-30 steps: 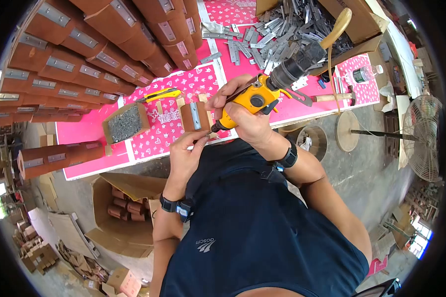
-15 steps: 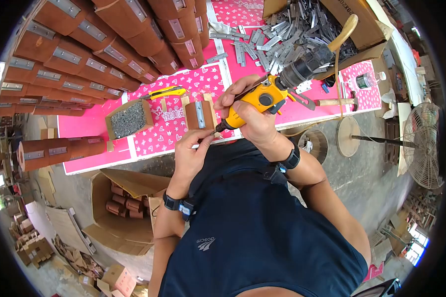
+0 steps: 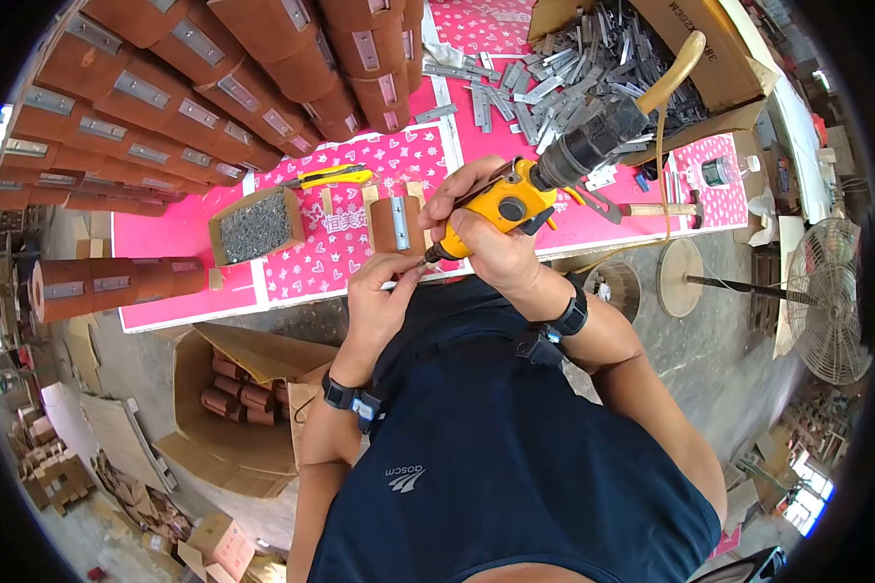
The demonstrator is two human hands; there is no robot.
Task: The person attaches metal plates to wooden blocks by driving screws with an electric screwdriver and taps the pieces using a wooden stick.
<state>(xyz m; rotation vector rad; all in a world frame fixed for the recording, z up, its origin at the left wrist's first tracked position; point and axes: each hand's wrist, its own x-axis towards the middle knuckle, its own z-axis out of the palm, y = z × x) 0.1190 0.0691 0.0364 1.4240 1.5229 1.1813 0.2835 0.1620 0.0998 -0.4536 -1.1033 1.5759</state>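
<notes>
A yellow-and-black power screwdriver (image 3: 500,206) lies in my right hand (image 3: 496,243), its bit pointing down and left. My left hand (image 3: 381,296) is closed in a pinch right at the bit's tip; what its fingers hold is too small to make out, though a thin pale end shows beside them. Just beyond both hands, a brown curved tile-like piece (image 3: 384,229) rests between two wooden strips, with a metal strip (image 3: 398,222) along its top. An open box of small screws (image 3: 255,228) stands to the left, near a yellow utility knife (image 3: 335,176).
Stacked brown pieces (image 3: 180,92) with metal strips fill the back left. Loose metal strips (image 3: 593,73) spill from a carton at the back right. A hammer (image 3: 661,209) and a bottle (image 3: 724,167) lie right. Below the table stands a carton (image 3: 214,457); a fan (image 3: 826,301) stands right.
The view has shifted slightly. Both hands keep nearly the same pose, with the screwdriver's bit still at my left fingertips.
</notes>
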